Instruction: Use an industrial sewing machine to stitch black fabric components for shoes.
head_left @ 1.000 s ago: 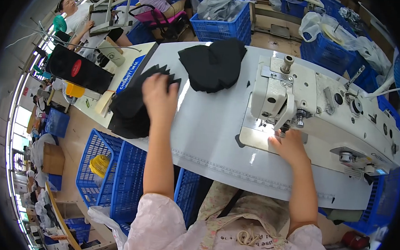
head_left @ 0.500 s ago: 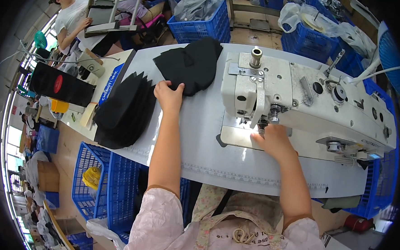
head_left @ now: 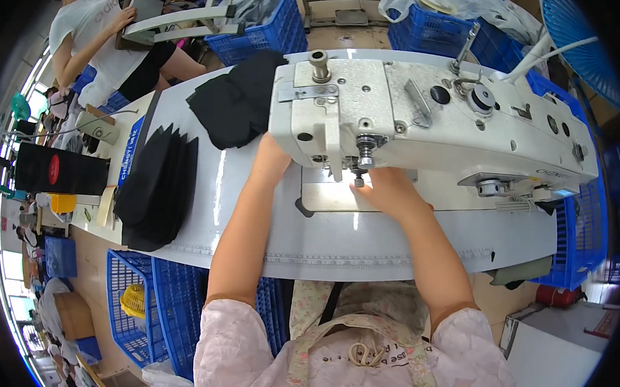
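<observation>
A white industrial sewing machine (head_left: pixel 384 113) stands on the pale table (head_left: pixel 246 211). My left hand (head_left: pixel 274 158) reaches behind the left end of its head, where the machine covers the fingers. Under the machine's arm, my right hand (head_left: pixel 392 192) lies over the lit metal plate (head_left: pixel 338 197), its thumb close to the presser foot area and its other fingers mostly hidden. Whether either hand holds anything is not visible. Black fabric pieces (head_left: pixel 234 102) lie in a pile just beyond my left hand. Another stack of black pieces (head_left: pixel 157 192) sits at the table's left end.
Blue crates (head_left: pixel 167 305) stand below the table on the left, one with a yellow basket (head_left: pixel 133 300). More crates (head_left: pixel 262 33) are at the back. A person (head_left: pixel 101 39) carries a metal-framed stool (head_left: pixel 172 18) at far left. A blue fan (head_left: pixel 584 47) is at upper right.
My left hand has left the black pile and moved right, behind the machine head. The view has shifted. At far left, the person with the stool has come closer.
</observation>
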Demonstrator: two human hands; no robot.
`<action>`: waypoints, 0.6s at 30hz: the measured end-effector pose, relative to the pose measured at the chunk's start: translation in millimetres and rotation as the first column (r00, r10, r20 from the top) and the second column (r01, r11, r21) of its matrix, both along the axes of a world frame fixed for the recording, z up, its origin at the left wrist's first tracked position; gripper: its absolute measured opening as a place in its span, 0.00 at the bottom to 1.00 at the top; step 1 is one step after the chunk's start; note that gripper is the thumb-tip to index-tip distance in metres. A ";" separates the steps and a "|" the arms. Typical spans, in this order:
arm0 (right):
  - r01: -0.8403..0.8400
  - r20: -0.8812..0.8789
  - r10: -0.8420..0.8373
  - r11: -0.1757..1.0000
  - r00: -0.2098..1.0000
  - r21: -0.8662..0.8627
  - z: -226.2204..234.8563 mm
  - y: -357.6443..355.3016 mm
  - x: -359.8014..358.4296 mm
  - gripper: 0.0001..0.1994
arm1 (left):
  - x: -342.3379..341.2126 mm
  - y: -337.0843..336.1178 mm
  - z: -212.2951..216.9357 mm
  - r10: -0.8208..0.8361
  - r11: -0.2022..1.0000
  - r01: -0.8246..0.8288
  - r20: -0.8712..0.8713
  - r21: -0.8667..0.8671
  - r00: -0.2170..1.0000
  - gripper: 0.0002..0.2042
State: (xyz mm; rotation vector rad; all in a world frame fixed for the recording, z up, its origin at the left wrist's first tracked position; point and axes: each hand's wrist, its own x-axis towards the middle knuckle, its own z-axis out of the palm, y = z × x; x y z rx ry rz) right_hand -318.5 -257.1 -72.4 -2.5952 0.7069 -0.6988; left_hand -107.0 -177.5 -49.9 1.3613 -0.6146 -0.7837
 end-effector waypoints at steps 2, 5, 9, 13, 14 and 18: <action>0.036 -0.204 0.002 0.983 0.979 0.181 -0.3 -3.3 -2.7 0.16 | -6.7 -9.3 2.7 -0.073 0.997 0.057 0.391 0.052 0.918 0.17; 0.085 -0.340 0.025 0.949 0.940 0.304 19.6 -2.4 3.4 0.20 | 8.8 -18.7 -23.6 -0.049 0.986 0.140 0.635 -0.093 0.771 0.17; 0.085 -0.250 -0.010 0.953 0.968 0.291 19.2 -0.7 2.9 0.18 | 18.8 -32.1 -49.4 -0.141 0.927 0.205 0.215 -0.314 0.966 0.18; 0.050 -0.225 -0.008 0.982 0.974 0.184 23.1 2.6 -4.9 0.11 | 13.6 -9.3 -24.9 -0.063 0.984 0.174 0.971 0.023 0.230 0.18; 0.019 -0.214 0.020 0.984 0.977 0.179 22.5 3.3 -8.0 0.08 | 8.9 -4.9 -17.7 -0.079 0.990 0.109 0.996 0.085 -0.051 0.18; -0.058 -0.128 0.073 0.991 0.989 0.117 22.3 8.9 -9.1 0.07 | -14.6 12.2 7.0 -0.406 0.913 0.197 0.826 0.356 0.391 0.14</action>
